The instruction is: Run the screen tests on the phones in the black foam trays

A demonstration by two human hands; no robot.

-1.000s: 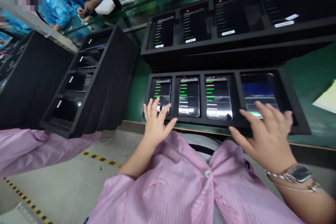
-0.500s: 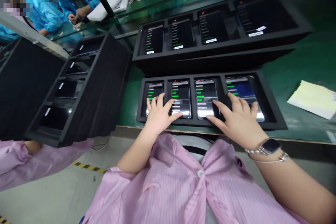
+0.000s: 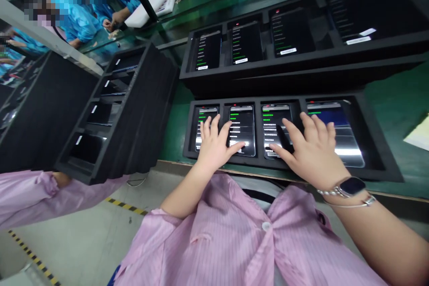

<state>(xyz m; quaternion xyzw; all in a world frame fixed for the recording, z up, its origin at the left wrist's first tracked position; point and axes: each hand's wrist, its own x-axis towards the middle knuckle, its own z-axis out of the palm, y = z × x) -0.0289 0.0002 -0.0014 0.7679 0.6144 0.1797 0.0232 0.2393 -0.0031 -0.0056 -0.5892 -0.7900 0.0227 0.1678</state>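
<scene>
The left hand point(image 3: 216, 145) and right hand point(image 3: 310, 152), fingers spread, grasping nothing, are over four lit smartphones point(image 3: 244, 130) in a black tray point(image 3: 389, 166).

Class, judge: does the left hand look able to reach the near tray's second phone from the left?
Probably yes: the left hand has its thumb over that phone, and no lid covers it.

Phones point(image 3: 244, 125): four in near tray point(image 3: 378, 143), four in tray behind point(image 3: 217, 73). Own hands point(image 3: 216, 148): two. Smartwatch point(image 3: 351, 186): one.
</scene>
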